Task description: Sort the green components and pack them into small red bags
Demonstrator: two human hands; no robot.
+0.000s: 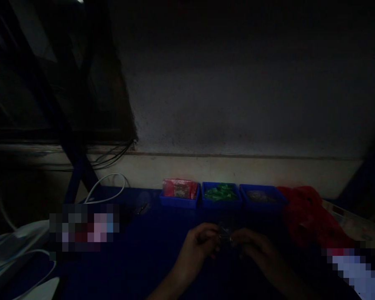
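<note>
My left hand (204,241) and my right hand (251,246) come together low in the middle of the view, over the dark blue table (137,254). Between their fingertips is a small clear plastic bag (226,232), crinkled and shiny. Fingers of both hands are closed on it, the left from one side and the right from the other. Dim light hides whether anything lies inside the bag.
Behind my hands stand three blue trays: one with pink packets (179,189), one with green packets (220,192), one with clear pieces (261,196). Red netting or plastic (306,216) lies right. A small metal tool (141,208) and a white cable (108,200) are left.
</note>
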